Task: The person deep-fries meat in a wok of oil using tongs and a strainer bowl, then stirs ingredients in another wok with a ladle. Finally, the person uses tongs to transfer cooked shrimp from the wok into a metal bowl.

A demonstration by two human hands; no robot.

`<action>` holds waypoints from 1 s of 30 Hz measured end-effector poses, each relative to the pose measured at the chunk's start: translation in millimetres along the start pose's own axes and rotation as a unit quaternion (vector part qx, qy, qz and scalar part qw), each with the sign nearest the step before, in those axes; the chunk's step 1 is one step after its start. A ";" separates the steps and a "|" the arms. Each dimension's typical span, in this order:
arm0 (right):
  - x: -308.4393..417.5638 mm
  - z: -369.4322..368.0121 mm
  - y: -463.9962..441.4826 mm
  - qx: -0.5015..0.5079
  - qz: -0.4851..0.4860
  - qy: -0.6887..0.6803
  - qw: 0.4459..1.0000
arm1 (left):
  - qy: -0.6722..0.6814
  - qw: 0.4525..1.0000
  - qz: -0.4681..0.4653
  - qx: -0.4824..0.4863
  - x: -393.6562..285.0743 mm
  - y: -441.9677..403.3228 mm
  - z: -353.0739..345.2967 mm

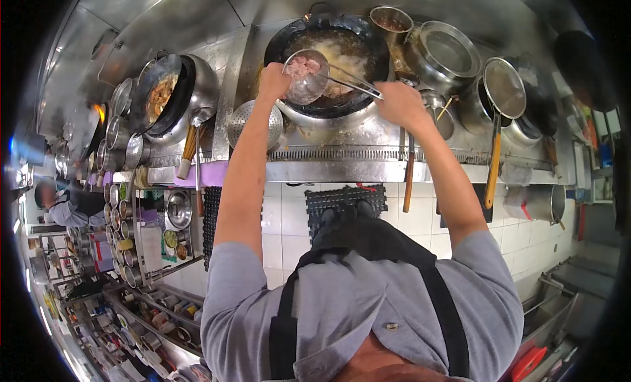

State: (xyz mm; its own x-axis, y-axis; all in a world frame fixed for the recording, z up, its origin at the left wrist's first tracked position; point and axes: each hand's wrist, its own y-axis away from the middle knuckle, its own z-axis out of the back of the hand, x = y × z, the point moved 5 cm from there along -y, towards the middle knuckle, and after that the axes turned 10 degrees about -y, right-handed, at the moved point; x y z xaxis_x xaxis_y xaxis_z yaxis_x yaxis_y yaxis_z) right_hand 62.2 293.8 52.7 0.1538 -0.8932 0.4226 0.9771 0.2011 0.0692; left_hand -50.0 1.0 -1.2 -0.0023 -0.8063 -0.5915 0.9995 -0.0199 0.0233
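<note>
My left hand (275, 82) is closed on the rim of a clear bowl (309, 88) with pieces of pale pink raw meat (303, 67) in it. The bowl is tilted above a black wok (274, 48) that holds foaming, bubbling oil (353, 51). My right hand (401, 105) grips metal tongs (355, 83), whose arms reach left to the bowl's side. I cannot tell whether the tong tips touch the meat. Some pale pieces show in the wok just right of the bowl.
A perforated skimmer (255, 124) lies left of the wok. A second wok (162, 99) with food stands farther left. To the right are a lidded pot (451, 49), a strainer (505, 86) with a wooden handle and a small pot (391, 19). Another person (72, 208) is at far left.
</note>
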 end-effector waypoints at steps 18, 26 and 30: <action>20.4 -21.6 -31.4 -0.020 0.066 0.053 0.996 | 0.111 0.993 0.026 0.027 4.6 -22.8 -5.4; -9.0 -22.7 -5.5 0.028 0.015 0.021 0.999 | -0.012 0.998 0.047 -0.036 39.8 -21.3 18.8; 12.8 -6.8 -11.2 0.002 0.042 0.044 0.998 | -0.042 0.999 0.006 -0.031 39.4 -24.4 21.1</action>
State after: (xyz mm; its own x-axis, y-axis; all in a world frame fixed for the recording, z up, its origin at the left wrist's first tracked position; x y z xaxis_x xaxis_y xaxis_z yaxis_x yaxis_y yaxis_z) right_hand 54.3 277.5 51.2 0.2468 -0.9053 0.3457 0.9599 0.2773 0.0408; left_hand -75.1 -42.8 -8.0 0.0095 -0.8526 -0.5225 0.9995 0.0239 -0.0208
